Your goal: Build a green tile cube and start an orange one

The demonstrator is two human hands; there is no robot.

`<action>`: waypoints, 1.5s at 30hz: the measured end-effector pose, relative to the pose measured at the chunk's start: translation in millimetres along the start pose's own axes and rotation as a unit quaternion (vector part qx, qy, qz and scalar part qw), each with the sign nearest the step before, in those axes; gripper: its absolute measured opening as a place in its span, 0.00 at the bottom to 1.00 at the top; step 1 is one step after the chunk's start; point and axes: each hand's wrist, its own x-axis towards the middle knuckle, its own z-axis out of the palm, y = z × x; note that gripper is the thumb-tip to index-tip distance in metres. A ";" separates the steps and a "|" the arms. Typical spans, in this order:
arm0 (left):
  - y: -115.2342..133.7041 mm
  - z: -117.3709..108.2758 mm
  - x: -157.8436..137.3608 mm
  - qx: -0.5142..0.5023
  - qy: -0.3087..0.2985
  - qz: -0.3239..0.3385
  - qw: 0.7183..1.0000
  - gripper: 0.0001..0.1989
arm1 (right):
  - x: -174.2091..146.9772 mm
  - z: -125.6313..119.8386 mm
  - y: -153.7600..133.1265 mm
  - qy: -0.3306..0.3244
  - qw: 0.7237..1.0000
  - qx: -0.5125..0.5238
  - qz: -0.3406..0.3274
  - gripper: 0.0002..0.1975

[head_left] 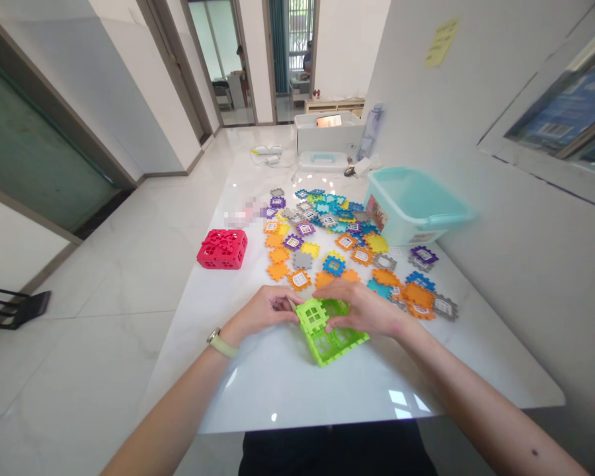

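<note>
A lime-green box of interlocking plastic panels (337, 344) with window cutouts rests on the white table, partly built, its top partly open. My left hand (270, 308) pinches the left edge of a green window panel (312, 316) on the box's upper left corner. My right hand (361, 307) reaches over the box, thumb against that panel and fingers on the far side, hiding part of the far wall. Just beyond my hands lie loose panels, among them a blue window panel (334, 265) and an orange panel (299, 279).
A finished-looking red panel box (222, 250) sits at the table's left edge. Many coloured panels spread across the middle, with an orange pile (419, 295) at right. A light teal bin (411, 205) stands by the wall; a white box (327, 135) is at the far end.
</note>
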 end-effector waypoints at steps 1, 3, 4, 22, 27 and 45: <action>-0.4 0.1 0.4 0.002 0.001 0.008 1.000 0.21 | 0.7 0.6 1.0 -0.002 1.000 0.005 -0.012 0.26; 0.0 0.4 0.8 0.005 0.000 0.018 1.000 0.20 | 2.2 2.3 3.1 -0.005 0.999 0.018 -0.032 0.25; 0.6 0.4 0.8 0.008 -0.001 0.020 1.000 0.19 | 3.0 3.1 3.9 -0.008 0.999 0.025 -0.040 0.25; 2.0 -5.2 0.1 0.057 -0.012 0.079 0.995 0.16 | 1.9 4.3 3.7 -0.023 0.998 0.053 0.007 0.28; 10.2 -6.7 -3.6 0.085 -0.028 0.069 0.994 0.18 | 2.0 7.2 4.3 -0.015 0.998 0.061 0.013 0.27; 23.0 44.7 -4.2 0.166 0.116 0.093 0.975 0.23 | 117.7 -49.9 96.1 0.271 0.936 -0.127 0.187 0.17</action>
